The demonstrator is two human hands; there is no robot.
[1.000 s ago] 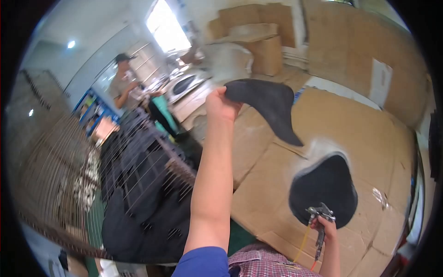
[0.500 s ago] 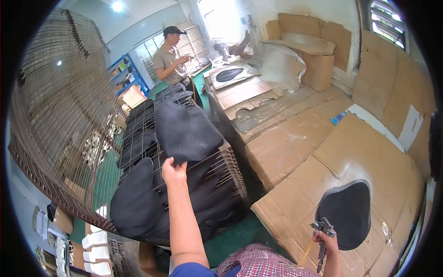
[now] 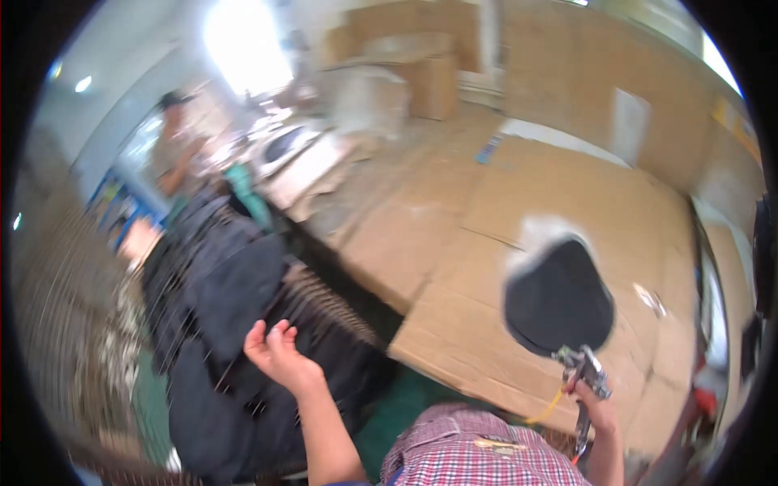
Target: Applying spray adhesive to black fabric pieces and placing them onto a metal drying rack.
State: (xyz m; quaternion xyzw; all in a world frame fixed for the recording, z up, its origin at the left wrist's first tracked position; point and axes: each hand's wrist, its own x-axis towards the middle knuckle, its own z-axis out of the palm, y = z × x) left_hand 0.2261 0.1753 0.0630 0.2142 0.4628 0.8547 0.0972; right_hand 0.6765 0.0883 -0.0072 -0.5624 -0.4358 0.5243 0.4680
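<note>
Silver sprayer [image 3: 594, 373] in right hand [image 3: 597, 405], left hand [image 3: 284, 358] apparently above black sheets [image 3: 233, 290]

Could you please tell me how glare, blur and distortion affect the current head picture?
Head view: the window is blown out white; head view: the co-worker and left-hand wire rack are smeared, the black panel less so; head view: the rack bends near the dark rim.

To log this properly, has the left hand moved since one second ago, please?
Yes, the left hand moved left, from over the cardboard to over the rack.
</note>
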